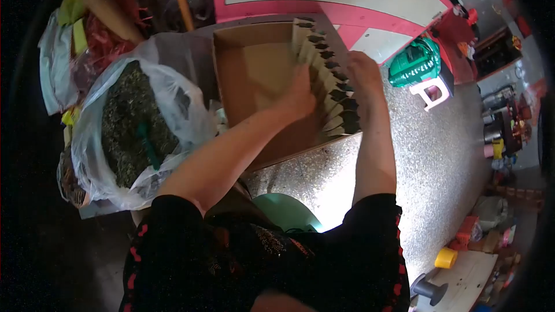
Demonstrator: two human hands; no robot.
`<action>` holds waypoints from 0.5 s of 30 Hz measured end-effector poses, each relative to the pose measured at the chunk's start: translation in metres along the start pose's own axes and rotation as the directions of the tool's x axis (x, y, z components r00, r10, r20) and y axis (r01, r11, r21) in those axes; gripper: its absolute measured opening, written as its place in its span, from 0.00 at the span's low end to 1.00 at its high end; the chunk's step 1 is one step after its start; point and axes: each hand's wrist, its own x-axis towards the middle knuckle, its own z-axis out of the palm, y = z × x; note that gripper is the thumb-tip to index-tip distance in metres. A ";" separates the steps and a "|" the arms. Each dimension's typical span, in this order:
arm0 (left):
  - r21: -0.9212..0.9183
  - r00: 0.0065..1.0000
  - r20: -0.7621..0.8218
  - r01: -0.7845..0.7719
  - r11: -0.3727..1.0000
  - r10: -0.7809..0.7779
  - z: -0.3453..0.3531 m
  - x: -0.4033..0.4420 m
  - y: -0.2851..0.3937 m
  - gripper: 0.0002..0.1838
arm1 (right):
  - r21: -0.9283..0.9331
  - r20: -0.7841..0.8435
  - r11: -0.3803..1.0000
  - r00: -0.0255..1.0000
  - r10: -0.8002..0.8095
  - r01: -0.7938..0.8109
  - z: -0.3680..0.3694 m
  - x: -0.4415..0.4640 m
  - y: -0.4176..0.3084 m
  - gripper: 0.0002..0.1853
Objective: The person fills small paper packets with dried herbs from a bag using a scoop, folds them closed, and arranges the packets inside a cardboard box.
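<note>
Row of brown paper packets [325,69], dark-topped, lines the cardboard box's [251,75] right edge, far corner to near; wall likely props them upright. Left hand [299,89] inside, against the row; right hand [365,72] by the right edge, likely bracing. Blur/angle: can't tell if either's fingers grip. Plastic bag [176,89] of dark, leafy-looking material off box's left edge.

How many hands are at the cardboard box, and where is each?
2: the left hand is inside the cardboard box, beside the row of tan packets; the right hand is on the row's outer side. Parts of both may be hidden.
</note>
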 end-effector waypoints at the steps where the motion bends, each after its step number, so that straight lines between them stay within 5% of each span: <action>1: -0.013 1.000 0.022 -0.014 1.000 0.014 -0.002 -0.003 0.007 0.26 | -0.111 -0.002 0.992 0.998 -0.066 0.065 -0.013 0.003 0.002 0.18; 2: -0.018 0.999 0.035 -0.021 1.000 0.022 -0.006 -0.005 0.016 0.24 | -0.213 0.014 0.967 0.990 -0.139 0.138 -0.016 0.006 0.000 0.18; 3: -0.130 0.987 0.116 0.128 0.983 -0.113 -0.020 -0.010 0.044 0.20 | -0.165 -0.017 0.972 0.985 -0.172 0.167 -0.016 -0.003 -0.010 0.19; 5: -0.153 0.985 0.121 0.140 0.978 -0.122 -0.041 -0.029 0.057 0.13 | -0.073 -0.080 0.970 0.968 -0.237 0.231 -0.016 -0.022 -0.031 0.22; 6: -0.165 0.984 0.124 0.146 0.975 -0.126 -0.051 -0.038 0.064 0.10 | -0.224 -0.062 0.951 0.971 -0.230 0.211 -0.015 -0.028 -0.051 0.22; 7: -0.183 0.991 0.129 -0.006 0.983 0.030 -0.068 -0.051 0.078 0.11 | -0.319 0.042 0.887 0.940 -0.338 0.333 -0.021 -0.028 -0.053 0.21; 10: -0.100 0.892 -0.059 -0.453 0.886 0.449 -0.124 -0.100 0.096 0.22 | -0.067 0.099 0.888 0.889 -0.448 0.455 0.005 -0.062 -0.071 0.17; 11: -0.013 0.929 0.119 -0.351 0.936 0.350 -0.143 -0.113 0.095 0.29 | -0.077 0.126 0.880 0.880 -0.457 0.468 0.022 -0.085 -0.088 0.15; 15: 0.265 0.963 -0.028 -0.253 0.931 0.270 -0.241 -0.165 0.104 0.23 | -0.097 0.183 0.758 0.760 -0.623 0.645 0.060 -0.123 -0.089 0.10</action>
